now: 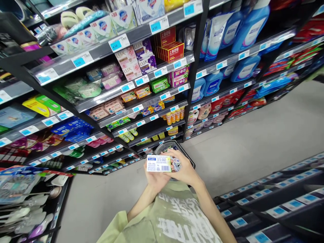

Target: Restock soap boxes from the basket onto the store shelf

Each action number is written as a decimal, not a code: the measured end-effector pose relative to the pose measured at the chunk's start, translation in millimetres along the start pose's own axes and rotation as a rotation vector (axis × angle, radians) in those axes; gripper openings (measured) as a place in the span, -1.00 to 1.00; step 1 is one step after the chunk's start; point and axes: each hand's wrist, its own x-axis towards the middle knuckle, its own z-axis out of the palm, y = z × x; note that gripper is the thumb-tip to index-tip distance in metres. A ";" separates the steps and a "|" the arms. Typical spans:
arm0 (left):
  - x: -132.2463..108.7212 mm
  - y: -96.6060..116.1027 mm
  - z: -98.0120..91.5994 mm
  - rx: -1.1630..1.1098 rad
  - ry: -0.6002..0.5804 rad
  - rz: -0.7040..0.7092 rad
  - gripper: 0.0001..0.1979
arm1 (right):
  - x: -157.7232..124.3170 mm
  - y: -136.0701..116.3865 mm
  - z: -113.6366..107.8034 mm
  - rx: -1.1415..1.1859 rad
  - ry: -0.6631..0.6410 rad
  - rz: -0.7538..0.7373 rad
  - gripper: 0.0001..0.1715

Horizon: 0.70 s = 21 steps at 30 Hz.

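A small white soap box (159, 164) with a blue panel, fine print and a barcode is held in front of my body, its printed side facing up. My left hand (156, 180) supports it from below and behind, its fingers mostly hidden by the box. At the right end, my right hand (184, 168) grips it with bent fingers. Just beyond my hands, a shopping basket (159, 147) with a grey rim is partly covered by them; some packaged items show inside it.
Shelves ahead carry LUX soap boxes (129, 64), red soap boxes (174, 50) and Safeguard boxes (102, 27). Blue detergent bottles (214, 82) stand further right. A rack of spoons (19, 214) is at the lower left, and a shelf edge (278, 211) runs along the lower right.
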 end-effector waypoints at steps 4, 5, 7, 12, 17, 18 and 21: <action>-0.2 0.7 0.9 0.012 -0.001 0.017 -0.32 | -0.6 2.3 0.6 -0.002 -0.008 -0.006 -0.04; -0.3 0.8 1.2 0.023 0.005 0.023 -0.33 | -0.8 3.0 0.7 -0.005 -0.005 -0.004 -0.03; -0.3 0.9 1.7 0.042 0.024 0.030 -0.34 | -1.0 3.9 0.7 -0.010 0.001 -0.002 -0.03; 0.2 1.2 0.5 0.005 0.050 0.010 -0.34 | -0.2 3.7 0.0 -0.026 -0.008 0.003 -0.10; 0.0 1.1 -1.6 0.007 0.063 0.019 -0.33 | -0.3 4.9 0.7 -0.034 0.002 -0.007 -0.11; -0.2 0.9 -1.7 0.019 0.070 0.022 -0.32 | -0.5 5.3 1.1 -0.031 0.005 -0.003 -0.12; -0.3 0.3 -2.5 0.058 0.085 0.034 -0.28 | -0.3 5.6 1.7 -0.016 0.004 0.013 -0.15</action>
